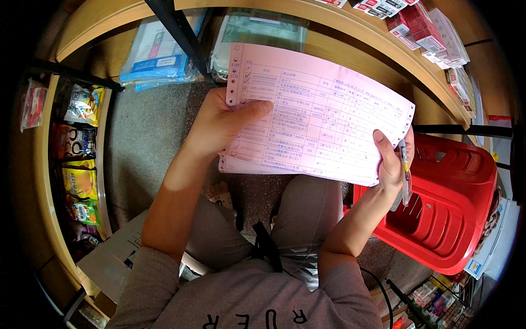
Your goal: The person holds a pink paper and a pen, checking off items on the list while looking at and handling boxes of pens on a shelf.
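Note:
A pink printed form (323, 118) with punched holes along its edges and a table of rows is spread between my hands. Pen ticks run down its left column. My left hand (219, 120) grips the left edge, thumb on top and fingers hidden behind. At the right edge my right hand (390, 162) pinches the paper, its thumb lying on the front. A clear-barrelled pen (405, 174) also sits in the right hand, pointing down beside the paper. The sheet is held above my lap and slightly curved.
To the right stands a red plastic basket (455, 203). Wooden shelves (323, 52) ahead carry plastic-wrapped packs (159, 49) and small red-and-white boxes (419, 30). Snack bags (79, 178) fill the left shelf. A cardboard piece (112, 257) leans at lower left.

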Demonstrator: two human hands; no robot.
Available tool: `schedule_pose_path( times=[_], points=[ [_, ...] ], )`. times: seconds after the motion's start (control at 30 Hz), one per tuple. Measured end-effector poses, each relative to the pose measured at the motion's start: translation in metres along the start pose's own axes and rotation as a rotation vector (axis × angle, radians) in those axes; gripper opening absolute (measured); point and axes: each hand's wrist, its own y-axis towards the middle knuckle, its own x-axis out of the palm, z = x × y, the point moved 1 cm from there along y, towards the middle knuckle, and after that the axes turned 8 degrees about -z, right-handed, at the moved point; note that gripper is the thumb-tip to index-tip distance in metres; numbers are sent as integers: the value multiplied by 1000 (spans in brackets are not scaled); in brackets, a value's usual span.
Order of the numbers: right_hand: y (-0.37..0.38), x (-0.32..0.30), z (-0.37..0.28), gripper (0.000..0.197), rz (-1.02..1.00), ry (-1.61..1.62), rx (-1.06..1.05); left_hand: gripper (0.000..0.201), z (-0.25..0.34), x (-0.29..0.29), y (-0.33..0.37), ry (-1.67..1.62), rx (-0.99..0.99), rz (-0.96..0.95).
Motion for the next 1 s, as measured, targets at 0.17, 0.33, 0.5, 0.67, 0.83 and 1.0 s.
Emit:
schedule_pose_path(
  times=[0.17,0.33,0.5,0.67,0.83,1.0],
  points=[
    [-2,-3,3,37,31,17,13,20,5,0,-1,51,-19,12],
    [4,5,-4,35,42,12,-13,21,4,-2,1,38,63,38],
    [11,7,-15,30,13,-21,-31,20,13,-1,1,-2,53,33],
    [32,-21,-36,18,253,-358,-120,19,22,-1,2,-25,74,28],
    [102,17,-90,21,418,-505,-485,25,18,-7,6,26,147,39],
    [161,71,-113,63,294,-1170,-295,26,20,-12,4,-7,147,38]
  ],
)
